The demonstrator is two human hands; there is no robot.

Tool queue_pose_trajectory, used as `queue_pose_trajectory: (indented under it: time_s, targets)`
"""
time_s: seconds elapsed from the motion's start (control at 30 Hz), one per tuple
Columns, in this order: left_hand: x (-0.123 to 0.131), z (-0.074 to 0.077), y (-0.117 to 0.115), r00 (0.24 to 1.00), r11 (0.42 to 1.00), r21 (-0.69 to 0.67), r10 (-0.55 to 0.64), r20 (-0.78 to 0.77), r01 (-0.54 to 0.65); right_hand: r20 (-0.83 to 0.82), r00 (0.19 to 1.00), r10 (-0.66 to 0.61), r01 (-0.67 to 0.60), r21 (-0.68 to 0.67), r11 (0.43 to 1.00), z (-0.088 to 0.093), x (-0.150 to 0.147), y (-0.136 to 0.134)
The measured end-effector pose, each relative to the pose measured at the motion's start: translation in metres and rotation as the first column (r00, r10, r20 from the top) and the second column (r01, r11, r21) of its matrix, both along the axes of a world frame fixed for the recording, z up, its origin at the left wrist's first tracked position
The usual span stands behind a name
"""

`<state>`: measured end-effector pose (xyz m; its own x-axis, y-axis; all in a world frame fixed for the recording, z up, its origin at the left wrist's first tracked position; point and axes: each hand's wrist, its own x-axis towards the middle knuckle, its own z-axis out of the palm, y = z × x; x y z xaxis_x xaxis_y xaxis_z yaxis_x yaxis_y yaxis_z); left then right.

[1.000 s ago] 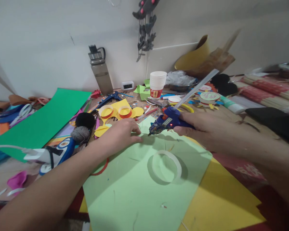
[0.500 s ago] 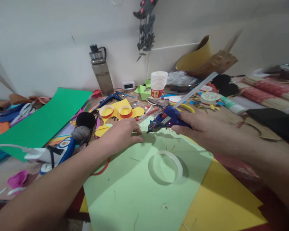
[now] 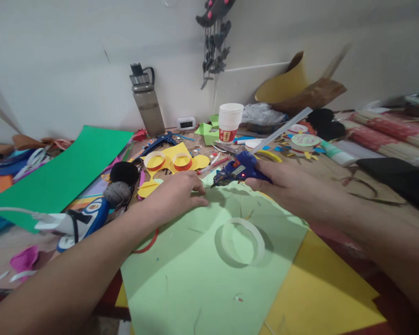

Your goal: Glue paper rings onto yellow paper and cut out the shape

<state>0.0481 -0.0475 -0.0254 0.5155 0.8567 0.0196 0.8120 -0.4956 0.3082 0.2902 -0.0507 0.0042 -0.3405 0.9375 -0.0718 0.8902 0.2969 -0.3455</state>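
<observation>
My right hand grips a blue hot glue gun. A long clear glue stick juts out of its back, and a small red light glows on its side. The gun's nozzle points left, just above the far part of a light green paper sheet. My left hand rests on that sheet close to the nozzle, thumb and forefinger apart, with no object visible between them. A pale ring-shaped strip stands on the sheet nearer to me.
Beyond my left hand lie yellow paper cut-outs with round rims. A water bottle, a small digital clock and stacked paper cups stand by the wall. Dark green paper and a black pompom are at left; yellow sheets lie underneath.
My right hand and the glue gun have shifted slightly left, bringing the nozzle a bit closer to my left hand. The left hand stays nearly in place.
</observation>
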Motion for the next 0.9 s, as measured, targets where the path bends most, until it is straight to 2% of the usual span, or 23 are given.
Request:
queue_pose_trajectory:
  time_s: [0.27,0.9]
  targets:
    - [-0.0005,-0.0015,0.0002,1.000,1.000,0.004,-0.003,-0.010,0.003,-0.028,1.000,0.006,-0.005,0.040,0.999,-0.0072,0.0015,0.0059]
    - [-0.0015,-0.0028,0.0013,0.999,1.000,0.007,-0.003,0.041,0.003,-0.007,0.999,-0.038,0.038,0.119,0.992,-0.0078,0.0036,0.0084]
